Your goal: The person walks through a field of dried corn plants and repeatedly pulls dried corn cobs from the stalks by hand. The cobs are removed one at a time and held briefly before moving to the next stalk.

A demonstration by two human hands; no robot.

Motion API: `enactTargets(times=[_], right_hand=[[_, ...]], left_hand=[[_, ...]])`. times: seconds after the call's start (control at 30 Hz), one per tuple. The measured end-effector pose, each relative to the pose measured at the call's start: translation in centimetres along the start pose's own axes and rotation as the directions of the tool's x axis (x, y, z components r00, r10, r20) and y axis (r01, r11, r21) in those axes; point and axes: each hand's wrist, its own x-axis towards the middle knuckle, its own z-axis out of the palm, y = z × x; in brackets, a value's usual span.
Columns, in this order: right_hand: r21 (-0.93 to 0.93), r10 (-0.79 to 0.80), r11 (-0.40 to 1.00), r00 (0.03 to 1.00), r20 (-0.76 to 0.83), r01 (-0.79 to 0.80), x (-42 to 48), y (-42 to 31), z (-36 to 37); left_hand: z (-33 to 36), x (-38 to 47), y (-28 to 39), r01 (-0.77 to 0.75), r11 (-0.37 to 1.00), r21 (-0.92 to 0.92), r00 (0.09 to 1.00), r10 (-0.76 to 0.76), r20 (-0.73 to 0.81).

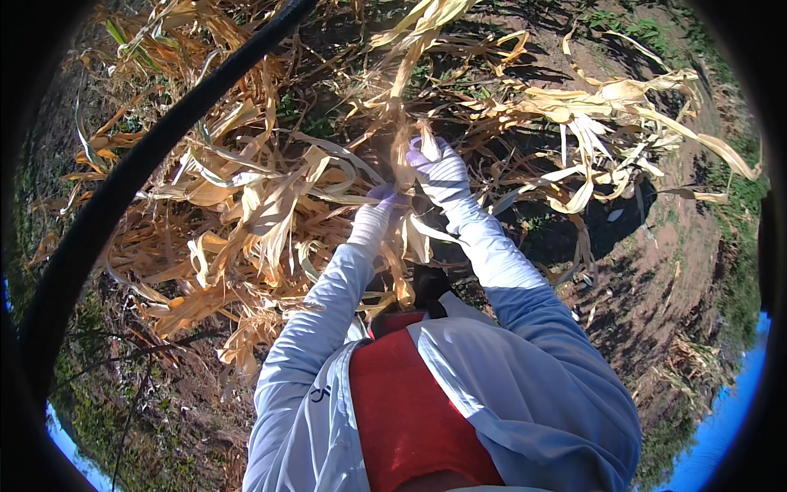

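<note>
In front of my body, both hands wear knitted work gloves, whitish at the wrist and purple over the fingers. My right hand (433, 163) is closed on a pale, husk-wrapped corn ear (430, 146), whose tip shows above the fingers. Just left of it, a dry corn stalk with papery leaves (403, 163) runs down between the hands. My left hand (382, 200) sits lower and grips the dry corn husk (403, 184) near its base; its fingers are partly hidden. Loose husk leaves (415, 237) hang below the hands.
A large heap of dried corn stalks (240, 203) lies to the left. More dry stalks and husks (590, 111) spread at the right over bare soil (670, 258). A dark, blurred strap or bar (166, 141) crosses the view at upper left. Low green weeds (645, 27) grow at the edges.
</note>
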Motion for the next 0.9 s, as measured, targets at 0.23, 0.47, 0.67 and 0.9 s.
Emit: enactTargets(times=[0.23,0.47,0.67,0.9], right_hand=[[-0.593,-0.032,0.804,0.991,-0.127,-0.05,-2.5,-0.7,1.6],[-0.945,0.066,0.277,0.977,0.202,0.177,0.6,1.3,-3.1],[-0.786,0.463,0.61,0.851,0.246,-0.104,2.8,2.8,-5.1],[-0.284,0.507,0.85,0.835,0.215,-0.443,1.1,3.7,-5.1]], left_hand=[[-0.8,4.0,-1.6,-0.007,0.995,0.095,0.992,-0.004,0.124],[-2.2,4.1,-3.9,0.09,0.988,0.123,0.983,-0.109,0.151],[-5.4,7.0,-8.3,0.195,0.903,0.382,0.972,-0.229,0.045],[-4.4,4.9,-7.4,0.165,0.96,0.227,0.985,-0.171,0.011]])
